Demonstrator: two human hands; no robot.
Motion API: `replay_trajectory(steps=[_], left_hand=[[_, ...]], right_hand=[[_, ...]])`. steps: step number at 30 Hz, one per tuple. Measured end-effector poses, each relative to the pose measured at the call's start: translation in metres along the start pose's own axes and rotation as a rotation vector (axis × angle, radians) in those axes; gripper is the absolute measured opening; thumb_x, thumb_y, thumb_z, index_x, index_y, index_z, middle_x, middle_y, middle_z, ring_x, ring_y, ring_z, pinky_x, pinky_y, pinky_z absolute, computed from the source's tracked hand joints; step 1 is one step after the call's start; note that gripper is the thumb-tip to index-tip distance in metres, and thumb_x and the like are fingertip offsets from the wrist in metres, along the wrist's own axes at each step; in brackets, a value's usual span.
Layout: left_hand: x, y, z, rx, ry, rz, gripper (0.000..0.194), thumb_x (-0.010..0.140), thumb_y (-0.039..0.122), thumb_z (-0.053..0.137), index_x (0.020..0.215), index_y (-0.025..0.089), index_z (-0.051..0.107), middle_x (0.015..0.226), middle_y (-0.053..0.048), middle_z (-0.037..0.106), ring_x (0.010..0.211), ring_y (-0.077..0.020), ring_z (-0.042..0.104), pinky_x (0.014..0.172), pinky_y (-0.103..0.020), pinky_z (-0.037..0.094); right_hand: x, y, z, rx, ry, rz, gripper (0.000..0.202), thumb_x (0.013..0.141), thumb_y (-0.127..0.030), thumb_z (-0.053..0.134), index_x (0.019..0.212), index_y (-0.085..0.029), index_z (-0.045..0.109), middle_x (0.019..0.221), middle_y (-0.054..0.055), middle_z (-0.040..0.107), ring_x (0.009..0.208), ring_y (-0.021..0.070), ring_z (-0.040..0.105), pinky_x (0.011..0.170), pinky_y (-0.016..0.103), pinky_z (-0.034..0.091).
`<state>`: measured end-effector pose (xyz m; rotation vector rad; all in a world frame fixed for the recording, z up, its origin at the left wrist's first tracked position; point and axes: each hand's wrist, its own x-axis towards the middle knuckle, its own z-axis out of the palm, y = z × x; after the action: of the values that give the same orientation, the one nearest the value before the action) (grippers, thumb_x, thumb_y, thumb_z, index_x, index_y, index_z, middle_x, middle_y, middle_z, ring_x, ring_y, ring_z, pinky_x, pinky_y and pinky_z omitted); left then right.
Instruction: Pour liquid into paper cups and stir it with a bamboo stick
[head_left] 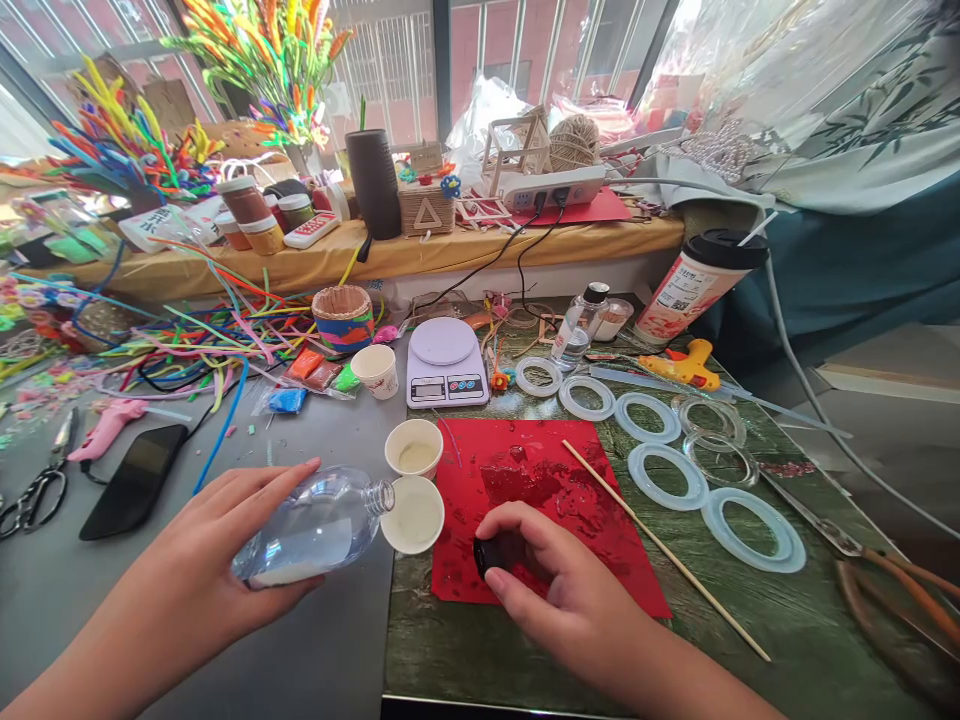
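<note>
My left hand is wrapped round a clear plastic bottle, tilted so that its uncapped neck points right, over the rim of a paper cup. Some clear liquid shows inside the bottle. A second paper cup stands just behind the first, and both have something pale at the bottom. Between thumb and forefinger, my right hand pinches a black bottle cap. That hand is above a red sheet marked with wet, shiny patches.
A wooden stick crosses the sheet's right side. Beyond it lie several ring moulds and large scissors. Behind the cups are a kitchen scale, another paper cup and a capped bottle. A phone lies left.
</note>
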<state>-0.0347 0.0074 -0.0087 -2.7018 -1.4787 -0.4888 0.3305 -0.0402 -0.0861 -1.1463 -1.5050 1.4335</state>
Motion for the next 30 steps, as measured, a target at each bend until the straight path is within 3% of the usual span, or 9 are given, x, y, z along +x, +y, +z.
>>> replay_trajectory(steps=[5, 9, 14, 17, 20, 22, 26, 30], left_hand=[[-0.004, -0.001, 0.007, -0.040, -0.006, -0.075, 0.080, 0.087, 0.066, 0.084, 0.159, 0.046, 0.059, 0.137, 0.000, 0.081, 0.116, -0.0277, 0.083, 0.102, -0.034, 0.066], [-0.012, -0.004, 0.016, -0.076, -0.008, -0.145, 0.084, 0.087, 0.069, 0.084, 0.162, 0.046, 0.056, 0.144, -0.002, 0.080, 0.123, -0.0316, 0.082, 0.104, -0.040, 0.067], [-0.024, -0.012, 0.023, -0.059, -0.047, -0.203, 0.086, 0.090, 0.069, 0.081, 0.167, 0.045, 0.049, 0.153, -0.005, 0.076, 0.132, -0.0338, 0.079, 0.110, -0.044, 0.067], [-0.027, -0.015, 0.025, -0.060, -0.040, -0.213, 0.089, 0.088, 0.069, 0.083, 0.167, 0.045, 0.049, 0.155, -0.005, 0.075, 0.133, -0.0352, 0.079, 0.111, -0.045, 0.067], [-0.026, -0.016, 0.026, -0.067, -0.025, -0.216, 0.089, 0.087, 0.068, 0.084, 0.167, 0.046, 0.049, 0.153, -0.002, 0.076, 0.130, -0.0360, 0.080, 0.110, -0.046, 0.068], [-0.025, -0.016, 0.027, -0.063, -0.018, -0.211, 0.089, 0.088, 0.068, 0.083, 0.167, 0.046, 0.048, 0.153, -0.001, 0.076, 0.130, -0.0363, 0.080, 0.110, -0.046, 0.068], [-0.027, -0.019, 0.029, -0.046, -0.013, -0.186, 0.095, 0.086, 0.068, 0.085, 0.169, 0.044, 0.047, 0.154, -0.005, 0.076, 0.131, -0.0356, 0.080, 0.110, -0.043, 0.067], [-0.030, -0.022, 0.030, -0.043, -0.019, -0.189, 0.094, 0.087, 0.068, 0.085, 0.169, 0.044, 0.047, 0.155, -0.005, 0.075, 0.131, -0.0358, 0.080, 0.110, -0.044, 0.067]], right_hand=[[0.011, 0.005, 0.011, 0.556, 0.070, 0.211, 0.045, 0.090, -0.048, 0.090, 0.124, -0.027, 0.071, 0.105, 0.004, 0.071, 0.086, 0.0203, 0.075, 0.080, 0.036, 0.066], [0.020, 0.009, 0.006, 0.663, 0.161, 0.294, 0.052, 0.082, -0.052, 0.097, 0.121, -0.025, 0.076, 0.108, 0.005, 0.074, 0.094, 0.0232, 0.079, 0.093, 0.042, 0.067], [0.025, 0.009, -0.018, 0.309, 0.258, 0.140, 0.050, 0.080, -0.054, 0.099, 0.110, -0.023, 0.074, 0.109, 0.009, 0.081, 0.104, 0.0266, 0.078, 0.098, 0.044, 0.065], [0.029, 0.004, -0.041, 0.093, 0.314, 0.050, 0.039, 0.088, -0.050, 0.090, 0.110, -0.024, 0.072, 0.107, 0.009, 0.082, 0.100, 0.0267, 0.079, 0.093, 0.043, 0.066], [0.045, 0.000, -0.070, -0.374, 0.410, -0.058, 0.029, 0.094, -0.043, 0.080, 0.115, -0.025, 0.075, 0.116, 0.009, 0.082, 0.104, 0.0283, 0.078, 0.097, 0.047, 0.063], [0.064, 0.001, -0.089, -0.701, 0.393, -0.120, 0.030, 0.098, -0.039, 0.073, 0.123, -0.024, 0.077, 0.124, 0.011, 0.082, 0.112, 0.0308, 0.077, 0.101, 0.049, 0.061], [0.109, 0.010, -0.114, -0.833, 0.333, -0.099, 0.022, 0.093, -0.029, 0.077, 0.113, -0.020, 0.080, 0.113, 0.014, 0.085, 0.109, 0.0340, 0.077, 0.099, 0.048, 0.059], [0.138, 0.023, -0.118, -0.932, 0.307, -0.083, 0.020, 0.092, -0.022, 0.080, 0.112, -0.019, 0.081, 0.109, 0.014, 0.084, 0.110, 0.0350, 0.076, 0.097, 0.045, 0.058]])
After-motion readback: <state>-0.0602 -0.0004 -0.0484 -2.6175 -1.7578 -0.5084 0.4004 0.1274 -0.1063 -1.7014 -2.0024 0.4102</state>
